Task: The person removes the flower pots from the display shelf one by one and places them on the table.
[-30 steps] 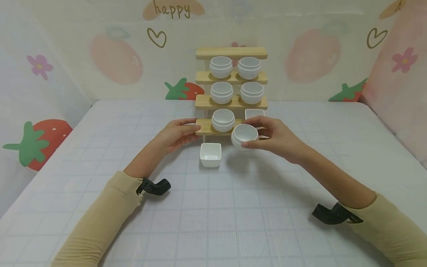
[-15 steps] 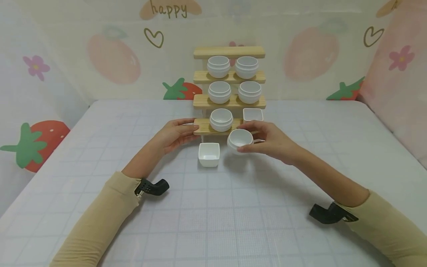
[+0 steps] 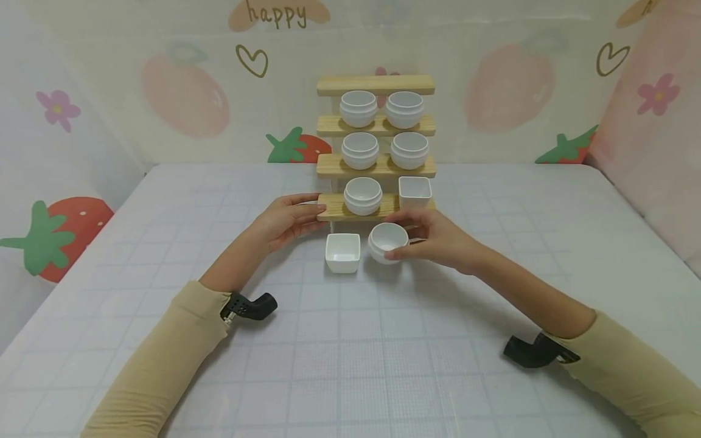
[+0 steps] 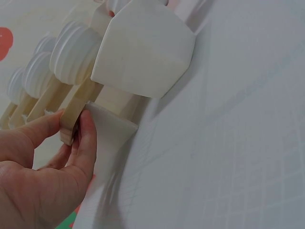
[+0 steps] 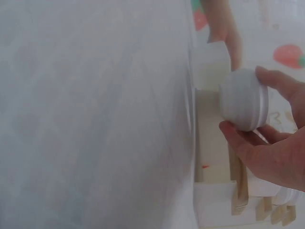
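My right hand holds a small round white bowl by its sides, thumb in front and fingers behind. In the right wrist view the bowl shows a gap from the tabletop. Just left of it, a square white bowl stands on the table. My left hand pinches the left end of the lowest board of a tiered wooden stand. In the left wrist view the thumb lies on top of the board and fingers are beneath. That lowest board bears a round bowl and a square bowl.
The two middle boards each carry two round white bowls, such as one on the left. The top board is bare. Behind the stand rises a strawberry-patterned backdrop; a pale gridded cloth covers the table.
My right hand has brought the round bowl down and left, toward the square bowl on the table. More of the square bowl on the lowest board shows now. My left hand keeps its hold.
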`<state>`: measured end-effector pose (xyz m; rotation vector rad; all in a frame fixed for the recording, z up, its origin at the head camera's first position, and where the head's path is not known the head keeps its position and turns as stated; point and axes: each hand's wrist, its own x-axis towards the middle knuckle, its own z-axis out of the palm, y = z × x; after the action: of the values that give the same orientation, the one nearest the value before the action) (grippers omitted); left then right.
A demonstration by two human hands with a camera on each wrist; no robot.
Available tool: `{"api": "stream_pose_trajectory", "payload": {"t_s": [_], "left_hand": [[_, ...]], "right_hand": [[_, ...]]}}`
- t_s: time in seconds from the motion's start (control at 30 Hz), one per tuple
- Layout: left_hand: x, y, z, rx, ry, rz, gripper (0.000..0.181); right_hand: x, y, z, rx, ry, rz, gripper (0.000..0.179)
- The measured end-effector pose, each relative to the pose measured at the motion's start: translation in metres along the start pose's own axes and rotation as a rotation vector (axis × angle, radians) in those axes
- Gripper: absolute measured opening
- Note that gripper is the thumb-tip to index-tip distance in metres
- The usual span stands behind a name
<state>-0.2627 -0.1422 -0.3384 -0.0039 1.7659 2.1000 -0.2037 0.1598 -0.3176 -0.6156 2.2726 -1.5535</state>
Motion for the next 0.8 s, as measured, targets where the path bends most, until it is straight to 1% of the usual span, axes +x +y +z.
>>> {"api": "stream_pose_trajectory", "payload": {"t_s": [0.2,0.63,0.8], "left_hand": [[0.001,0.000,0.000,0.000,0.007,-0.010,0.058],[0.001,0.000,0.000,0.001,0.009,-0.011,0.058],[0.001,0.001,0.000,0.002,0.013,-0.017,0.059]], "right_hand": [[0.000,0.002,0.001,0.000,-0.010,0.037,0.057],[0.002,0.009,0.003,0.027,-0.023,0.031,0.057],[0.005,0.013,0.004,0.022,-0.023,0.033,0.058]]}}
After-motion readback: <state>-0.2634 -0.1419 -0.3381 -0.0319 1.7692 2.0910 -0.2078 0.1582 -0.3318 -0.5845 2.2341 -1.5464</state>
